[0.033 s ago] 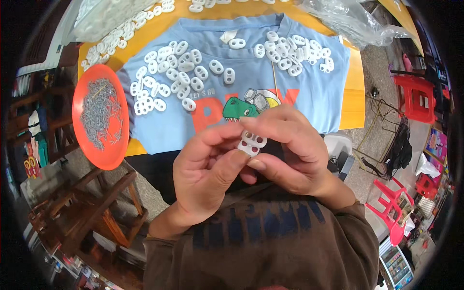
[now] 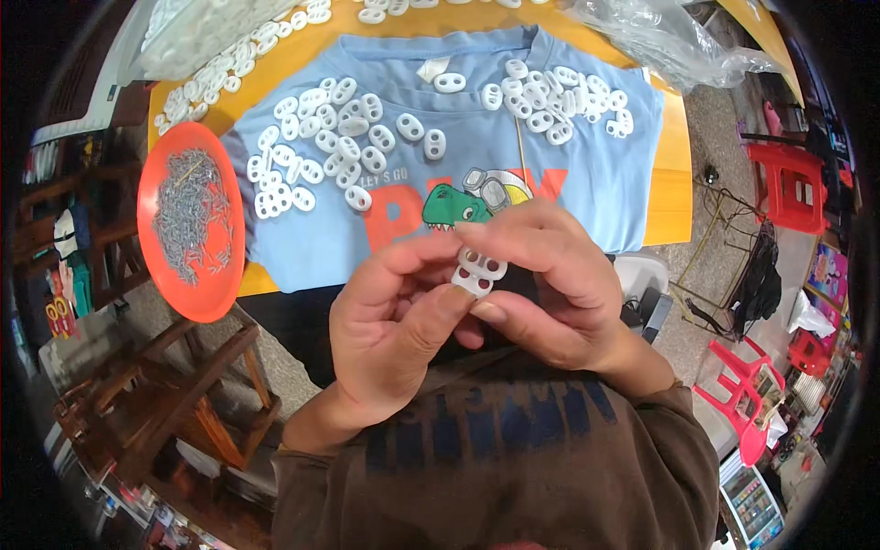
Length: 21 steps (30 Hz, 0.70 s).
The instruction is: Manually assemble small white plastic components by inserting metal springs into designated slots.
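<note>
In front of my chest, my left hand (image 2: 390, 335) and my right hand (image 2: 564, 293) meet, fingers closed. Between their fingertips they pinch a pair of white oval two-hole plastic pieces (image 2: 472, 281), one overlapping or set against the other. Whether these are joined I cannot tell. My left thumb presses the near piece, and my right thumb tip rests close beside it. Beyond the hands a light blue T-shirt (image 2: 312, 247) lies spread out, bearing a heap of similar white pieces (image 2: 348, 147) at left and another heap (image 2: 550, 96) at right.
An orange-red plate (image 2: 234, 266) of small grey metal pins (image 2: 188, 215) sits at the table's left edge. More white pieces lie along the yellow table's (image 2: 676, 174) far side, near clear plastic bags (image 2: 669, 41). A wooden stool (image 2: 202, 394) stands lower left; red plastic stools (image 2: 796, 188) stand right.
</note>
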Each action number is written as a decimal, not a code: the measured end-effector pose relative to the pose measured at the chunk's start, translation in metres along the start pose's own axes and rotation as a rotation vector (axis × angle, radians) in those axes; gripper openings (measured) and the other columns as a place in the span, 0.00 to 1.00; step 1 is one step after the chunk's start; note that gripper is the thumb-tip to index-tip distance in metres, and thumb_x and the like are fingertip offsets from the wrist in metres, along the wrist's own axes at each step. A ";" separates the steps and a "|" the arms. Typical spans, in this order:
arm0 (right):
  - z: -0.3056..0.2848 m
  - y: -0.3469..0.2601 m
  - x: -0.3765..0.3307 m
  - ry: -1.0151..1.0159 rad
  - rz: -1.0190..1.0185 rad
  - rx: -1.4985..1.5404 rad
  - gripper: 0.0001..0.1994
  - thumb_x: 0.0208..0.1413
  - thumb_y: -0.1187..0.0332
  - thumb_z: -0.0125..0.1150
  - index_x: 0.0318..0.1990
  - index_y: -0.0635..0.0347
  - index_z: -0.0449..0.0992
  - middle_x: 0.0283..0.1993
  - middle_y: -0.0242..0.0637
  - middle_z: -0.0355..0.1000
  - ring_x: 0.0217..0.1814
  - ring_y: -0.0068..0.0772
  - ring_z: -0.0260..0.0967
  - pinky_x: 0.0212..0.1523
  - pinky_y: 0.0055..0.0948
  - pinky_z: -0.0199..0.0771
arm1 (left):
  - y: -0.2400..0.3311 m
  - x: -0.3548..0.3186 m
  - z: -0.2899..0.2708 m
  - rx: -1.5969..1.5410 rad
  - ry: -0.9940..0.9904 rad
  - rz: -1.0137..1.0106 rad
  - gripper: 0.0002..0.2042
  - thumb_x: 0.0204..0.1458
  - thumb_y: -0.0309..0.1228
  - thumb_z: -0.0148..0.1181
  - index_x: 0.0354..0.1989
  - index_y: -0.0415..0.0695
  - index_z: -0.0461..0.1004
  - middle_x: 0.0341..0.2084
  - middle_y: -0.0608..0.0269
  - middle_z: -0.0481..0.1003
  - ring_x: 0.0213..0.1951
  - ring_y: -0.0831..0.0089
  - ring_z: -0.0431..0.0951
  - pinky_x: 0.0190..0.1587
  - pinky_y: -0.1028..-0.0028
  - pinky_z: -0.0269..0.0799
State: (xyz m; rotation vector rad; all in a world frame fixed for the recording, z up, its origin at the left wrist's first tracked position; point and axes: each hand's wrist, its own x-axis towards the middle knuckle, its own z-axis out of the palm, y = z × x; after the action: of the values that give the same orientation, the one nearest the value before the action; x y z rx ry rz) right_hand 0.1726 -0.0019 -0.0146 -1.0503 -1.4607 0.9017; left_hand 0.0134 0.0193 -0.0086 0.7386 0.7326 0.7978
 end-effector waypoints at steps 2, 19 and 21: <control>-0.002 0.000 0.000 -0.008 0.000 -0.008 0.19 0.42 0.76 0.60 0.46 0.64 0.70 0.34 0.39 0.69 0.35 0.35 0.66 0.34 0.28 0.66 | -0.003 0.001 0.000 0.010 -0.008 0.019 0.16 0.51 0.24 0.53 0.49 0.36 0.63 0.35 0.58 0.72 0.29 0.81 0.72 0.26 0.85 0.70; 0.025 0.016 -0.006 0.095 -0.165 0.119 0.15 0.57 0.62 0.41 0.45 0.64 0.64 0.37 0.40 0.66 0.32 0.37 0.59 0.35 0.33 0.59 | -0.019 -0.009 0.001 -0.018 -0.051 0.136 0.15 0.50 0.25 0.55 0.46 0.38 0.61 0.31 0.59 0.71 0.25 0.82 0.71 0.23 0.85 0.68; 0.031 0.020 -0.009 0.122 -0.157 0.148 0.15 0.57 0.62 0.41 0.45 0.64 0.64 0.36 0.40 0.66 0.30 0.37 0.59 0.33 0.33 0.59 | -0.020 -0.009 -0.001 -0.040 -0.040 0.145 0.15 0.50 0.25 0.55 0.45 0.38 0.61 0.30 0.59 0.70 0.25 0.82 0.70 0.23 0.85 0.68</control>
State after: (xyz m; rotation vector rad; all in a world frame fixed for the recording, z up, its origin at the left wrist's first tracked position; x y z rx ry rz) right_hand 0.1451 -0.0036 -0.0402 -0.8549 -1.3337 0.8062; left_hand 0.0155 0.0021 -0.0223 0.7763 0.6303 0.9239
